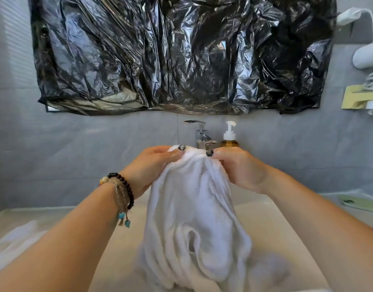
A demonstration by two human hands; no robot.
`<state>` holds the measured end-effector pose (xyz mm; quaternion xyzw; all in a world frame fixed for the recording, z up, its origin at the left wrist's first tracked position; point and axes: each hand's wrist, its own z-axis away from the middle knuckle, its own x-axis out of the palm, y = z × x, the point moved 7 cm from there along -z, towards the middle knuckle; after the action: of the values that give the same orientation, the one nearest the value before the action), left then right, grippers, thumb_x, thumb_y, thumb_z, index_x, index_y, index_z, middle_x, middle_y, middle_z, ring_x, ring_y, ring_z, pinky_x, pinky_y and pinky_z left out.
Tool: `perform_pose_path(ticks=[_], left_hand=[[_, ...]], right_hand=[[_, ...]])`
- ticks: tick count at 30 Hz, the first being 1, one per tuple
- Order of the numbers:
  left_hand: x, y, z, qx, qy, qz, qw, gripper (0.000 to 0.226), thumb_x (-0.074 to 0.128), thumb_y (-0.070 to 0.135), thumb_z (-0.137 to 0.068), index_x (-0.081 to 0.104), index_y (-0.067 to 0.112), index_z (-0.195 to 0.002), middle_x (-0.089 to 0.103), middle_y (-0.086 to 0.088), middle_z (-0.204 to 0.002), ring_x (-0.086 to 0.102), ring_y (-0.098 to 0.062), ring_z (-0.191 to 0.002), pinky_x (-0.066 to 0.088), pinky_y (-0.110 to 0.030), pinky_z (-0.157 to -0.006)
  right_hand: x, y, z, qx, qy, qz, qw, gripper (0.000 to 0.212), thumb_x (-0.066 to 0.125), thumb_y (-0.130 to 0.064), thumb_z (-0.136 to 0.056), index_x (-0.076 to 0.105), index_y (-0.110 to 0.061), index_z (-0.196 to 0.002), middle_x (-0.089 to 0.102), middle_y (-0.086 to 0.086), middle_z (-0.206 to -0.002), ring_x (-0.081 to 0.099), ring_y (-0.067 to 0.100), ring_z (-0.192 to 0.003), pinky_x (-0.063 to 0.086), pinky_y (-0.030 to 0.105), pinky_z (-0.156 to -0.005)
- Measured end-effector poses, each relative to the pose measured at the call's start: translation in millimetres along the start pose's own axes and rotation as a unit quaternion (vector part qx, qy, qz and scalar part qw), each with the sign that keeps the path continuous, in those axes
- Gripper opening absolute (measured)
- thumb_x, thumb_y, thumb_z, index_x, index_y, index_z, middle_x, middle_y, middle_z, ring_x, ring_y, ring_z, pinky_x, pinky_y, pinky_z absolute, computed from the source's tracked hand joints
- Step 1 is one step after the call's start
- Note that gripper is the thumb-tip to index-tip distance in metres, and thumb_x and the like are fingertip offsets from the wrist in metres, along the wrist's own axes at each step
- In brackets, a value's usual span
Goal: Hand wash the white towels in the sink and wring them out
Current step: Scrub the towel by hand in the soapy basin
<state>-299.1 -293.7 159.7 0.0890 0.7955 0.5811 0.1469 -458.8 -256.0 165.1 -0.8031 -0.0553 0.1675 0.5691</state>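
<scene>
Both hands pinch the top edge of one white towel [191, 207], left hand [154, 163] and right hand [238, 167] close together, level, just in front of the tap [200, 133]. Each grip is closed on the cloth. The towel hangs straight down from the grip, long axis vertical, lower end bunched in the sink [265, 218]. Neither hand is nearer; wringing likely needs one hand lower down. A second towel [14, 239] lies on the worktop at the left.
</scene>
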Motion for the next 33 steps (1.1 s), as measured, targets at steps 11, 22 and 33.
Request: perform_pose_path(ticks=[11,22,33], left_hand=[[21,26,-1,0.124,0.146,-0.203,0.960,0.023,0.067,0.005,-0.084,0.052,0.021,-0.077,0.057,0.001,-0.076,0.053,-0.016,-0.068,0.046,-0.030,-0.060],[33,42,-11,0.180,0.139,-0.365,0.903,0.041,0.058,0.011,-0.093,0.041,0.015,-0.056,0.040,0.001,-0.057,0.038,-0.014,-0.056,0.026,-0.027,-0.051],[17,37,-18,0.148,0.179,-0.279,0.932,0.038,0.048,0.014,-0.100,0.042,0.016,-0.063,0.045,0.001,-0.063,0.038,-0.016,-0.059,0.030,-0.030,-0.055]], right_hand=[[-31,-9,-11,-0.094,0.152,0.230,0.957,0.027,0.075,0.007,-0.073,0.057,-0.014,-0.073,0.059,0.003,-0.064,0.049,0.006,-0.056,0.039,0.020,-0.055],[-30,5,-5,-0.025,0.109,0.140,0.984,0.015,0.076,-0.016,-0.081,0.067,-0.014,-0.092,0.065,0.006,-0.089,0.059,0.016,-0.082,0.045,0.032,-0.072],[-22,-4,-4,-0.090,0.178,0.204,0.958,0.016,0.054,-0.007,-0.093,0.058,-0.002,-0.078,0.052,0.005,-0.068,0.047,0.017,-0.065,0.036,0.030,-0.061]])
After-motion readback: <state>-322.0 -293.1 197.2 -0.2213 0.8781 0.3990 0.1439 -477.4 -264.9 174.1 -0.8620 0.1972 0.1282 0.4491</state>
